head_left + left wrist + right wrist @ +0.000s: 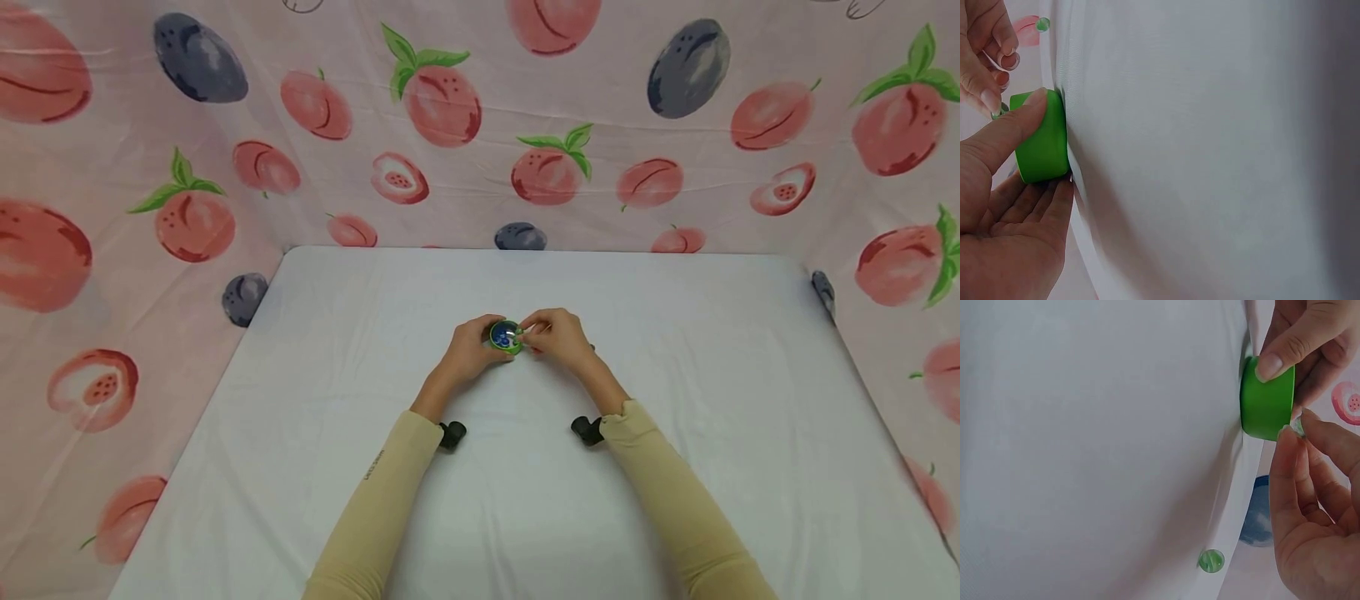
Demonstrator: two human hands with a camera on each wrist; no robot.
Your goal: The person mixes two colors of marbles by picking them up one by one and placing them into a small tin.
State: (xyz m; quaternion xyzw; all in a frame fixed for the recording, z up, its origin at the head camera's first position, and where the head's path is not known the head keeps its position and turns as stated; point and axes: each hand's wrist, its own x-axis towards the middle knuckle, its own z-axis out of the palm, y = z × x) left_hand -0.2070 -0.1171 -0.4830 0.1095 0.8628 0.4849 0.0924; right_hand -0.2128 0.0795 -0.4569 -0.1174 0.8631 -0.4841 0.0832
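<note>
Near the middle of the table, my left hand (471, 350) grips a small round green container (1266, 400) by its sides, thumb on one side and fingers on the other. Its open top shows a blue inside (504, 335) with light, shiny spots. My right hand (558, 337) pinches a clear, greenish glass marble (1298, 425) between thumb and fingertip, right at the container's rim. Another green-streaked glass marble (1212, 561) lies on the table beside the right hand; in the head view that hand mostly hides it.
A white cloth covers the table (337, 333). Pink fabric printed with fruit (442, 104) hangs behind it and along both sides. Each wrist bears a small black camera, the left camera (452, 435) and the right camera (587, 430) both close over the cloth.
</note>
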